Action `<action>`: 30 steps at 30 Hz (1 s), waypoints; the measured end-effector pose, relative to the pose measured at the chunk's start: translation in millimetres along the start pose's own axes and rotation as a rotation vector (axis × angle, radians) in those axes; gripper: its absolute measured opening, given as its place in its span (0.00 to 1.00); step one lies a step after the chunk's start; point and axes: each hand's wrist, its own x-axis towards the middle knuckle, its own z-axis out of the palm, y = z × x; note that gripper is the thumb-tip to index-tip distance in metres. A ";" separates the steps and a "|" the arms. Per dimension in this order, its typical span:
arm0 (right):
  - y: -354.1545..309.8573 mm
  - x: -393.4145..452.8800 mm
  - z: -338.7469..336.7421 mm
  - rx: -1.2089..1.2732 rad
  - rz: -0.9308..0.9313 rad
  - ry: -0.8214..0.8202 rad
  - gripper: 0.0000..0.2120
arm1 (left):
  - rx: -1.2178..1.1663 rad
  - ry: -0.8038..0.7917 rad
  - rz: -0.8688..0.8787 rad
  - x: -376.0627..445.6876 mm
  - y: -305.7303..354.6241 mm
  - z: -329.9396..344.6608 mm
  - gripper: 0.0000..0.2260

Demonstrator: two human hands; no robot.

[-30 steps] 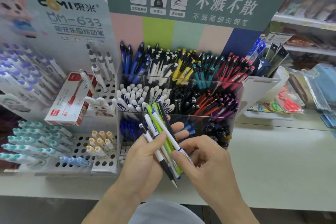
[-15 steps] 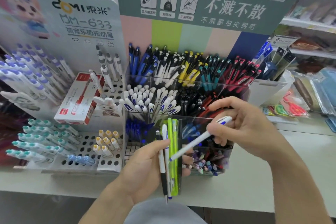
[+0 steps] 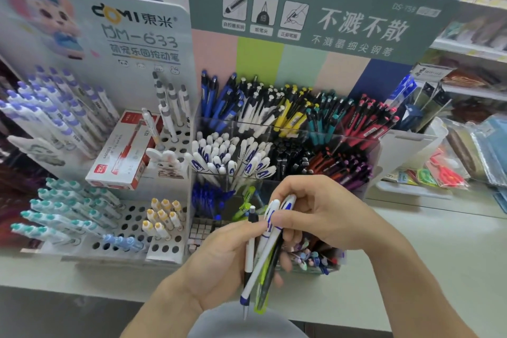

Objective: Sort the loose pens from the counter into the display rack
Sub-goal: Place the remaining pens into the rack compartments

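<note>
Pens point(image 3: 260, 261) sit bunched in the left hand point(image 3: 219, 261), whose fingers curl round a mix of white, lime-green and dark barrels held low in front of the clear display rack point(image 3: 288, 145). Tips point down toward the near edge of the counter point(image 3: 439, 255). The right hand point(image 3: 323, 217) meets the bundle from the right, its thumb and fingertips pinching the top end of a white pen with blue print point(image 3: 270, 230) that lies among the others; whether that pen is already clear of the left grip is hard to say, as the barrels overlap. Behind the hands, the rack's compartments hold blue, white, yellow, teal, red and black pens standing tilted, with a row of matching white-and-blue pens point(image 3: 233, 159) in the middle tier. To the left, a white pegged stand point(image 3: 131, 228) carries teal-capped and purple-capped pens, and a red-and-white box point(image 3: 123, 153) rests on it.
</note>
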 end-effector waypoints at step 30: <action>-21.4 35.3 -7.7 -0.308 -0.434 0.650 0.06 | 0.034 0.583 0.428 -2.9 25.9 -16.4 0.19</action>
